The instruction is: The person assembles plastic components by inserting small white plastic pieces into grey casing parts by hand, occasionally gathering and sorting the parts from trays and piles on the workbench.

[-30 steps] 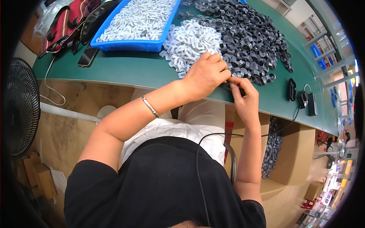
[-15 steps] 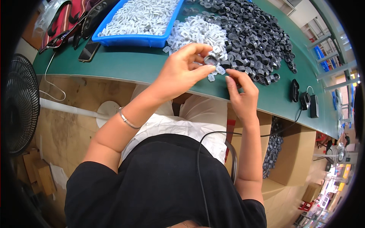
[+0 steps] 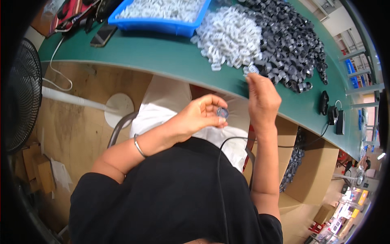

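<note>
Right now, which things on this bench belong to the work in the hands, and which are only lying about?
In use:
small dark ring in the left hand
right hand, by the white clips
white clips
dark parts
blue tray

Lying about:
phone
fan
black charger
cardboard box

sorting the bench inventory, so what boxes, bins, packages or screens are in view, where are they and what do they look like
Blue plastic bin: far left of the green table, rectangular, full of small white parts.
Phone: on the table left of the bin, a flat dark slab with its screen off.
Cardboard boxes: below the table's right end, brown and open; one holds dark parts.
No readable labels or signs stand out.
</note>
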`<state>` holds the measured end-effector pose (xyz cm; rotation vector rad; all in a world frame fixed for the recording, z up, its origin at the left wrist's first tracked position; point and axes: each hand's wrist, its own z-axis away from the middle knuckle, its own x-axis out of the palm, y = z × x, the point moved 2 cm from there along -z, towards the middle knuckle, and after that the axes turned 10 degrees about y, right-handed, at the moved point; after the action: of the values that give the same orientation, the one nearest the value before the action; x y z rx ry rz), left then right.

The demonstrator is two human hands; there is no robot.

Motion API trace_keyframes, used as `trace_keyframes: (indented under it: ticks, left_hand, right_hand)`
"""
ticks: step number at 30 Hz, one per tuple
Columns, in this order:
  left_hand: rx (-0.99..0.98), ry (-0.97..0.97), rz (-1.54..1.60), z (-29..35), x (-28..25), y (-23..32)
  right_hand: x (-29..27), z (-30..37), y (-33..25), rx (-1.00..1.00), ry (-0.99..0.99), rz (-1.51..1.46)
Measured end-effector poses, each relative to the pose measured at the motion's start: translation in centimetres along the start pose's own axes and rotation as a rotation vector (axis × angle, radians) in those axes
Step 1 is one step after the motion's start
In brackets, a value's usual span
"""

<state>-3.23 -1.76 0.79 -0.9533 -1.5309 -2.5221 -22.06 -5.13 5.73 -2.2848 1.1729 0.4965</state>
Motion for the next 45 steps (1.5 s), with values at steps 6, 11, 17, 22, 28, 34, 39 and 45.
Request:
trace_keyframes:
  ticks: [6, 11, 17, 22, 28, 34, 39, 45]
  left_hand:
    - [0.05, 0.085, -0.132, -0.2, -1.0, -1.2]
    - [0.039, 0.108, -0.268, -0.3, -1.2, -2.5]
    - [0.035, 0.114, -0.284, -0.7, -1.1, -4.1]
    - [0.051, 0.148, -0.236, -1.2, -1.2, -4.8]
    - [0.159, 0.086, -0.22, -1.7, -1.8, -6.5]
    - [0.088, 0.085, -0.273, -0.7, -1.0, -6.1]
    - [0.189, 0.094, -0.321, -1.0, -1.0, -6.2]
    - [0.085, 0.132, -0.175, -1.1, -1.0, -5.8]
  right_hand:
    - [-1.8, 4.3, -2.7, 0.622, -0.11, -0.647]
    - [-1.2, 8.8, -3.4, 1.066, -0.159, -0.843]
    - [-0.3, 11.1, -3.2, 1.16, -0.209, -0.686]
    - [0.1, 10.9, -3.1, 1.152, -0.205, -0.592]
    - [0.0, 11.1, -2.7, 0.861, -0.227, -0.372]
    - [-1.3, 9.9, -3.7, 0.854, -0.234, -0.318]
    - [-0.5, 11.7, -2.8, 0.953, -0.186, -0.445]
    - [-0.4, 11.1, -2.7, 0.905, -0.22, -0.39]
